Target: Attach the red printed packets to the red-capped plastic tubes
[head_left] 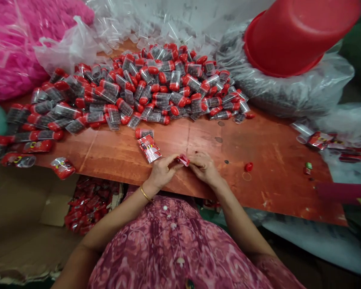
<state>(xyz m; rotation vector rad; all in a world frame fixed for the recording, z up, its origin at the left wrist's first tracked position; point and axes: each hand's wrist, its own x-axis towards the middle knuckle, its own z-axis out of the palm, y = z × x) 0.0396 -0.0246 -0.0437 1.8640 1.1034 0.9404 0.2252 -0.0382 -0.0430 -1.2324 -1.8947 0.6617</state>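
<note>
1. I see the left hand (162, 173) pinching a packet (183, 159), small, glossy and reddish-pink, in front of the pile (150, 90).
2. The right hand (205, 168) bunches its fingers at the packet's other edge; from here I cannot tell whether they grip it.
3. The pile is smooth, clear plastic tubes with rounded red ends and dark contents.
4. Just in front of the pile I see 1 flat, shiny pouch (149, 148) beside 1 tube (145, 133).
5. The table (180, 134) under the pile is reddish-brown, streaked and scuffed.
6. Right of the pile, 1 upturned red bucket (301, 38) rests on a crinkled, see-through bag (285, 94).
7. Left of the pile, bright pink pieces (15, 48) bulge in thin plastic.
</note>
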